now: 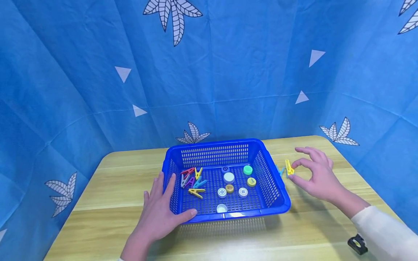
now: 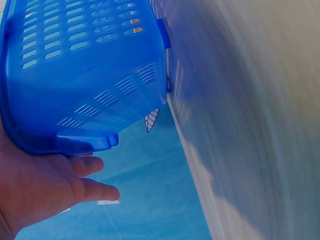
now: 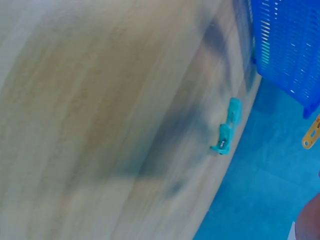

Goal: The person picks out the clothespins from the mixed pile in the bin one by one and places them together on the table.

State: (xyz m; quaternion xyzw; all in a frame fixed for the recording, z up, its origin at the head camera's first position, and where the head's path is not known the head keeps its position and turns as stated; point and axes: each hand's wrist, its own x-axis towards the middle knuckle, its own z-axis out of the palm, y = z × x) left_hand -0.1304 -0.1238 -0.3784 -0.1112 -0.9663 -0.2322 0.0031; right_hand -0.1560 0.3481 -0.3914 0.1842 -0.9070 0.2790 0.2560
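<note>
My right hand point(image 1: 315, 175) pinches a yellow clothespin point(image 1: 289, 167) between thumb and index finger, above the table just right of a blue basket point(image 1: 225, 216). In the right wrist view the clothespin point(image 3: 311, 135) shows at the right edge. A teal clothespin point(image 3: 227, 127) lies on the tabletop below it. My left hand point(image 1: 160, 212) rests on the basket's front left corner, fingers spread and fairly straight over the rim, thumb along the front. Inside the basket, several clothespins point(image 1: 196, 193) lie at the left and several bottle caps point(image 1: 229, 177) at the middle and right.
The basket stands on a light wooden table point(image 1: 121, 181). A blue patterned cloth point(image 1: 241, 72) hangs behind and at both sides. Near the right sleeve is a small black object point(image 1: 357, 244).
</note>
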